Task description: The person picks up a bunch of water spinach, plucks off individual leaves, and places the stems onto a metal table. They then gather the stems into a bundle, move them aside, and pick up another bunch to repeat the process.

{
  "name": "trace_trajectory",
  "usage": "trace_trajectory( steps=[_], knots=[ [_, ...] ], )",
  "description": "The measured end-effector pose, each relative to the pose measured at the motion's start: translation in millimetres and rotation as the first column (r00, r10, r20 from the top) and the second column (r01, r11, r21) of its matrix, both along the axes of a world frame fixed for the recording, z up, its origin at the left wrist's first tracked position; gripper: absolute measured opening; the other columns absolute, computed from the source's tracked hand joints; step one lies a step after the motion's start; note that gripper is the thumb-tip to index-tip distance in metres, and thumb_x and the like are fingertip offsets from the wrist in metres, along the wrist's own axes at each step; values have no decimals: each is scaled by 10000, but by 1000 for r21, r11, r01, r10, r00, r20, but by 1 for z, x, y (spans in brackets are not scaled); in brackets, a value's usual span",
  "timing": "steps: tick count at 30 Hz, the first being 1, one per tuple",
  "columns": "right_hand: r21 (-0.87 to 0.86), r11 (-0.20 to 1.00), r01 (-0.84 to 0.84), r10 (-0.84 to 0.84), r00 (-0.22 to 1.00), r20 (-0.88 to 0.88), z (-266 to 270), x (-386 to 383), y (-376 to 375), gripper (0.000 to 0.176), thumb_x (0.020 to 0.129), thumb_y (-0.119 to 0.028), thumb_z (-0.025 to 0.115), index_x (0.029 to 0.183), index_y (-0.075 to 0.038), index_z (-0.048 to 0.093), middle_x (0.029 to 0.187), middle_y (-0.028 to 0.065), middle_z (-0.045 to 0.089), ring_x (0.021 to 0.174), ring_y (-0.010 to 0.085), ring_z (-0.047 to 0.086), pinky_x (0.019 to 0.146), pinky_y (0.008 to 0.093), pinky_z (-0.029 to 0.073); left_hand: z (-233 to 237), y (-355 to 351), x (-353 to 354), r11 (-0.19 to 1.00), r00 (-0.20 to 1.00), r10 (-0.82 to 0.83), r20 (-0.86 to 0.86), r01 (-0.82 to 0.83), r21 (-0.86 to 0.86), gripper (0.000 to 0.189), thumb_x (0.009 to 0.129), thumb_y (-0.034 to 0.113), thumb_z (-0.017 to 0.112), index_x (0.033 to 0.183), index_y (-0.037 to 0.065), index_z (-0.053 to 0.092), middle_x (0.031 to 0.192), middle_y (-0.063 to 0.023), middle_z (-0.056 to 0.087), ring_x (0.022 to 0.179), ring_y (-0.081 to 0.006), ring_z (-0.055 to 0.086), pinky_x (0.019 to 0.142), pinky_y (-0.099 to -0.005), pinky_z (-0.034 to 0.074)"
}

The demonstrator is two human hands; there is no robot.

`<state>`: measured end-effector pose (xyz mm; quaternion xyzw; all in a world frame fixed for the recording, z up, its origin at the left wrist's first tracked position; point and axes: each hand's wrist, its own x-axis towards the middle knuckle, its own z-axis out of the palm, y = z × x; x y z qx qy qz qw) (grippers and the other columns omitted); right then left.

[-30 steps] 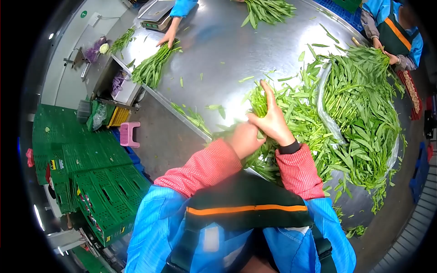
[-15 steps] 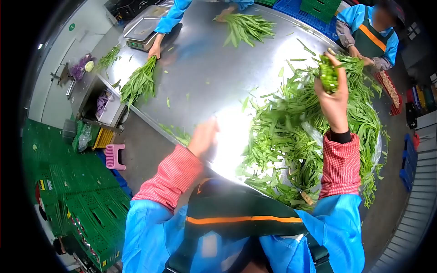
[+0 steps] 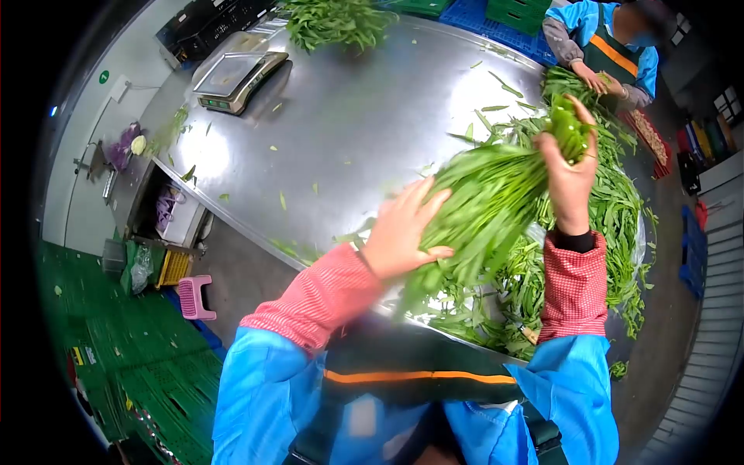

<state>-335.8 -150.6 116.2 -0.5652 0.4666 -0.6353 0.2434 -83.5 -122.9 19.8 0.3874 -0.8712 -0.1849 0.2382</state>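
My right hand point(image 3: 572, 167) is closed round the stem end of a bunch of water spinach point(image 3: 488, 198), with its pale cut ends showing near the thumb. The long leaves fan out to the left, raised over the heap. Fingers spread, my left hand point(image 3: 404, 232) is open right at the leafy side of the bunch. Below and to the right lies a loose pile of water spinach point(image 3: 616, 221) on the metal table point(image 3: 349, 116). A wooden handle point(image 3: 529, 334) sticks out of the pile near the table's front edge.
A digital scale point(image 3: 240, 81) stands at the table's far left. More greens point(image 3: 333, 23) are at the far edge. Across the right corner, a co-worker point(image 3: 601, 46) handles greens. Green crates point(image 3: 167, 380) and a pink stool point(image 3: 195, 297) are on the left floor.
The bunch in my right hand has swung out so its leaves point left. My left hand has moved right to the leaves. The other person's arms and bunch by the scale are gone from there.
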Motion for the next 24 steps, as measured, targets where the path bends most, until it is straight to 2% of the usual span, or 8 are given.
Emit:
trace_trajectory(
  steps=[2, 6, 9, 12, 17, 20, 23, 24],
  knots=[
    [-292, 932, 214, -309, 891, -334, -7, -8, -6, 613, 783, 72, 629, 1349, -82, 450, 1135, 67, 585, 968, 149, 582, 843, 270, 502, -20, -7, 25, 978, 1000, 22, 1, -21, 206, 891, 741, 446, 745, 1423, 40, 341, 1457, -214, 341, 1354, -368, 328, 1097, -477, 290],
    [-253, 964, -82, -100, 770, -630, -18, 49, 8, 721, 631, 137, 631, 1312, -69, 509, 1184, 120, 594, 1058, 261, 597, 925, 325, 478, 5, -20, 24, 998, 956, 58, -288, -48, 43, 1140, 596, 471, 837, 1440, -23, 252, 1460, -255, 309, 1358, -403, 306, 1124, -453, 257],
    [-259, 952, -161, 104, 969, -223, -30, 106, 12, 633, 714, 90, 638, 1315, -23, 474, 1193, 109, 567, 1067, 228, 584, 938, 322, 462, 9, -23, 8, 1000, 939, 2, -344, -1, 3, 1259, 533, 521, 844, 1470, -2, 186, 1490, -240, 275, 1384, -413, 259, 1138, -467, 220],
    [33, 963, -268, 239, 904, 354, -44, 128, 10, 613, 763, 39, 667, 1328, -25, 437, 1198, 77, 522, 1016, 150, 560, 900, 285, 469, -8, -29, 9, 975, 967, 56, -248, 0, 221, 1099, 617, 360, 813, 1476, 38, 207, 1504, -182, 290, 1363, -390, 319, 1114, -446, 273],
    [129, 905, -406, 317, 844, 433, -78, 130, -4, 681, 803, -135, 705, 1390, -44, 373, 1220, 77, 521, 1043, 167, 558, 937, 323, 459, -20, -26, 30, 931, 964, 89, -249, 8, 364, 746, 728, 128, 697, 1404, 80, 384, 1316, -166, 517, 1205, -324, 510, 931, -397, 463],
    [177, 958, -225, 188, 961, 204, -90, 98, -12, 680, 862, -317, 678, 1395, -21, 379, 1147, 79, 562, 1002, 150, 570, 905, 291, 449, -15, -41, 63, 948, 982, 139, 132, -170, 269, 717, 741, 170, 707, 1383, 58, 409, 1153, -166, 608, 1085, -328, 565, 862, -405, 472],
    [354, 924, 146, -139, 989, -45, -90, 71, -7, 537, 897, -278, 645, 1323, -8, 460, 899, 39, 624, 821, 134, 597, 756, 255, 482, -45, -75, 106, 890, 971, 128, 203, -22, -456, 540, 702, -13, 551, 1239, 20, 500, 727, -64, 532, 674, -247, 561, 608, -382, 430],
    [329, 916, 230, -209, 973, -99, -87, 70, 0, 475, 901, -243, 643, 1284, -2, 498, 848, 28, 620, 764, 123, 591, 705, 247, 485, -41, -79, 114, 881, 963, 130, 234, -4, -473, 526, 712, -7, 549, 1235, 23, 505, 728, -60, 525, 674, -240, 557, 613, -375, 431]
  ],
)
